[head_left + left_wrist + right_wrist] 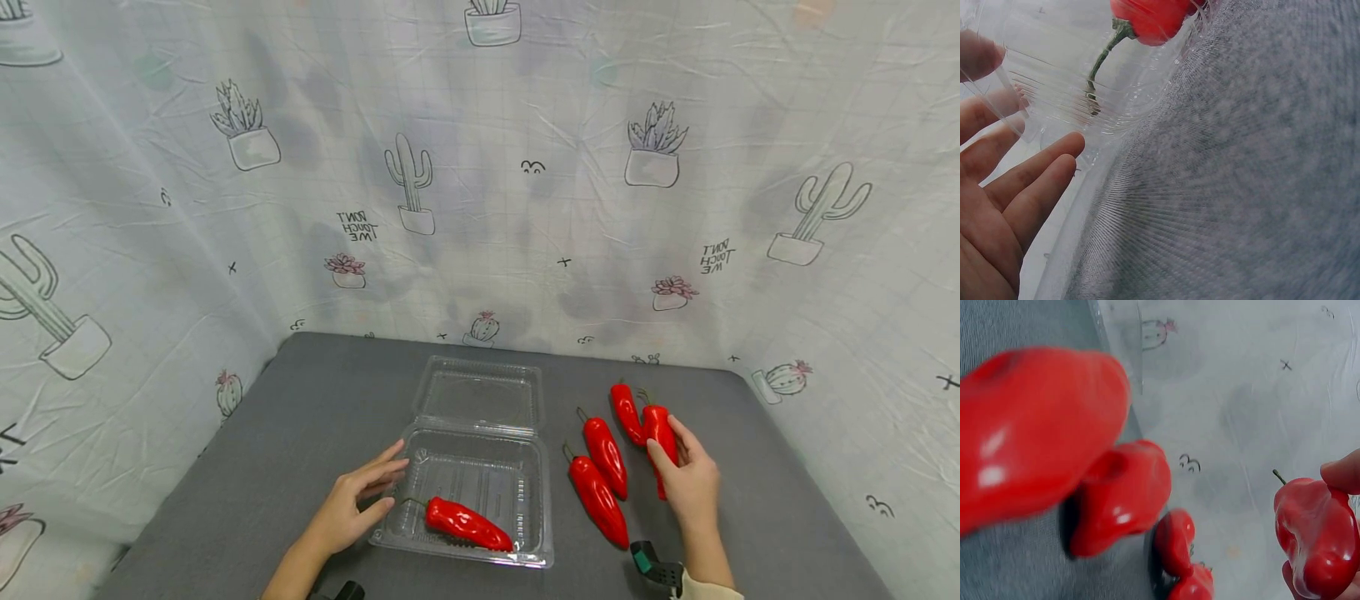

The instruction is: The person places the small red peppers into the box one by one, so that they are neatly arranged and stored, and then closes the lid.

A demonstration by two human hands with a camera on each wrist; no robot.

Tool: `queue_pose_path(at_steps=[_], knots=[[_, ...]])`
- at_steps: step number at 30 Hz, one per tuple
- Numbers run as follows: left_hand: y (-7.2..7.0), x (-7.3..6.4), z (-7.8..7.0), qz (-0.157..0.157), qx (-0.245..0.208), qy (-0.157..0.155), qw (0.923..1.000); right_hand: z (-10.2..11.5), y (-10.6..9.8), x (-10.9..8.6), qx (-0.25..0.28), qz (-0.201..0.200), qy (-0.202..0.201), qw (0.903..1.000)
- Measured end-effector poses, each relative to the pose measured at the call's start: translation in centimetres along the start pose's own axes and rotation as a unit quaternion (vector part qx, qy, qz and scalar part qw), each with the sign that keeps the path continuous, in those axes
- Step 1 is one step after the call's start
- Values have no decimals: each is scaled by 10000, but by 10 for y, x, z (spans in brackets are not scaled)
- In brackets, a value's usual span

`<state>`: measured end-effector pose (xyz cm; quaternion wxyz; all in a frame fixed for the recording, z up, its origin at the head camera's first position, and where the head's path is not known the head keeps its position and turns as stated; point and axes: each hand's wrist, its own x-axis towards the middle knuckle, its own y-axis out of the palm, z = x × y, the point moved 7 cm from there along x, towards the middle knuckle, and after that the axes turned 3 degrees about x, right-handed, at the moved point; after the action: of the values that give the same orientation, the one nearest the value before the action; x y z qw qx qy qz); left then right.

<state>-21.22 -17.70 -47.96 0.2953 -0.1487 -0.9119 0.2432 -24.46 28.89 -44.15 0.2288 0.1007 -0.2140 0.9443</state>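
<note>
Head view: on a grey table (pixel 322 408), a clear plastic box (pixel 546 500) sits near the front edge, its lid (pixel 480 396) folded open toward the back edge. One red pepper (pixel 468 525) lies inside, along the box's near edge. The left hand (pixel 352 504), fingers loosely spread, is at the box's left edge. Toward the table's right edge, the right hand (pixel 688 479) holds another pepper (pixel 660 425); at least three loose peppers (pixel 597 500) lie to its left.

Left wrist view: the fingers are apart, gripping nothing; whether they touch the plastic is hard to tell.

Right wrist view: thumb and fingers hold the glossy, dented pepper by its sides. It looks light, fairly firm and probably slippery; the broad middle seems the best hold, since the thin stem might snap.
</note>
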Motion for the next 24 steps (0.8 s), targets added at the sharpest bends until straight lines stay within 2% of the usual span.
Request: queue_pose_path(at_steps=[4,9,13,17,24], knots=[[0,0,0,-27,72,85,9999,11,5,-2,178,30,-251,9995],[0,0,1,-37,78,-13,10000,24,10,-6,470,61,-546,9974],[0,-1,1,-48,90,59,9999,31,14,-9,611,117,-694,9957],[0,-1,0,-61,116,206,9997,36,17,-11,668,230,-732,9948],[1,-1,1,-53,65,241,9997,42,24,-14,703,490,-627,9944]])
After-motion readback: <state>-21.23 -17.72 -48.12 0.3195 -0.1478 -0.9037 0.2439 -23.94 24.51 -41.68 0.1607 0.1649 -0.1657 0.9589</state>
